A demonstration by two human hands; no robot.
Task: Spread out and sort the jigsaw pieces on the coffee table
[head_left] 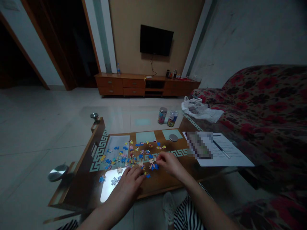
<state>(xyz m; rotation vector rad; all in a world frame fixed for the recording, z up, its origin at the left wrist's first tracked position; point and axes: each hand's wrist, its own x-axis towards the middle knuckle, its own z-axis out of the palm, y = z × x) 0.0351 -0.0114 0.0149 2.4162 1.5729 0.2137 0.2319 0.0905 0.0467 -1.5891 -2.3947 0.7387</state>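
Fingers (136,172) of both hands curl just beside scattered jigsaw pieces (141,161), grip unclear.

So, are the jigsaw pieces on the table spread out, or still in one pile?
Spread out: the jigsaw pieces lie scattered across the table's wooden panel, some lying apart beside the left hand.

Jigsaw pieces (134,158) ahead, two tins (166,117) beyond, papers (225,150) at right

A glass-topped coffee table (158,182) holds scattered jigsaw pieces (129,156), two cans (165,116), a metal lid (173,137) and papers (225,150).
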